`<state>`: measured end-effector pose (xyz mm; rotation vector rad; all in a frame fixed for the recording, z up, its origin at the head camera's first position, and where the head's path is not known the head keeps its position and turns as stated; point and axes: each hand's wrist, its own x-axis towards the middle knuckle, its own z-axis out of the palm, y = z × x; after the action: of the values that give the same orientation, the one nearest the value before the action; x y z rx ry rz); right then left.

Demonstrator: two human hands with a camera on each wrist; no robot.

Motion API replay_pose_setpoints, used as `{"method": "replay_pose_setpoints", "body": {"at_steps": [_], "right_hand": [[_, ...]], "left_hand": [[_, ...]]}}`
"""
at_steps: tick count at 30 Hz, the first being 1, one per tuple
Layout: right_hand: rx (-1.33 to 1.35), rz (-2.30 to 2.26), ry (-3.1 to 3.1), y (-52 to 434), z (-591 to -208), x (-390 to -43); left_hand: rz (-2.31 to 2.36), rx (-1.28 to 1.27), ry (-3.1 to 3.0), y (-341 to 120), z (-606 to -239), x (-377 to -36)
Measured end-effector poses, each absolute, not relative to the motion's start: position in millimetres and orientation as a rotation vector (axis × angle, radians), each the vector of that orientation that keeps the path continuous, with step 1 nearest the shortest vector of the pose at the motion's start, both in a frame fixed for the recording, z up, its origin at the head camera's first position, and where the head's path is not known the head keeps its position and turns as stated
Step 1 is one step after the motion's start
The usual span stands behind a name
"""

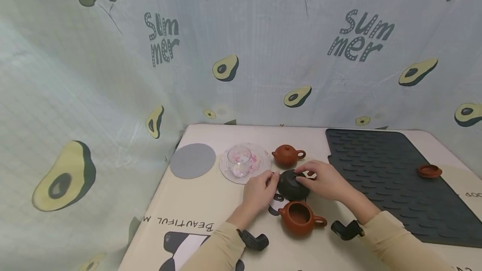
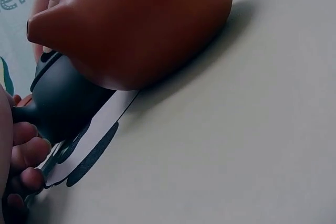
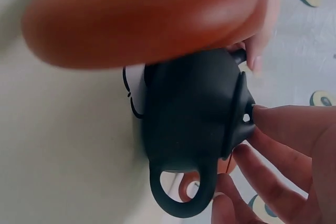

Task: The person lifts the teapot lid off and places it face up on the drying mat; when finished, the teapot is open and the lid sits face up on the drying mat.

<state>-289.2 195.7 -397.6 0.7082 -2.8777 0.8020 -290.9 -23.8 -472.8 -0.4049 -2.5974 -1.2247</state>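
Observation:
A black teapot [image 1: 290, 189] stands on the table between the hands. My left hand [image 1: 260, 191] pinches its spout with curled fingers, seen in the left wrist view beside the spout [image 2: 23, 114]. With thumb and fingers, my right hand [image 1: 325, 181] pinches the knob of the black lid [image 3: 239, 119], which sits on the pot; its handle [image 3: 181, 211] points toward the right arm. Nearer to me is a lidless red-brown clay teapot [image 1: 299, 225], its mouth open upward. Just behind the black pot stands a second red-brown teapot [image 1: 287, 158] with its lid on.
A clear glass cup [image 1: 239, 160] stands on a patterned round plate [image 1: 226, 172], left of the pots. Farther left lies a grey disc [image 1: 193, 161]. On the right, a dark ridged mat [image 1: 376, 187] carries a small red-brown lid [image 1: 429, 171]. A printed curtain [image 1: 260, 45] hangs behind the table.

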Motion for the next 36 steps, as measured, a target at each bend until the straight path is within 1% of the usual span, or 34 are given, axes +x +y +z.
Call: {"method": "replay_pose_setpoints", "body": {"at_steps": [26, 36], "right_hand": [[0.576, 0.869, -2.935, 191.7, -399.8, -296.1], [0.575, 0.932, -2.914, 191.5, -398.1, -295.3]], "left_hand": [[-1.272, -0.428, -2.629, -27.0, -471.3, -292.7], [-1.261, -0.413, -2.65, -27.4, -471.3, -293.6]]}}
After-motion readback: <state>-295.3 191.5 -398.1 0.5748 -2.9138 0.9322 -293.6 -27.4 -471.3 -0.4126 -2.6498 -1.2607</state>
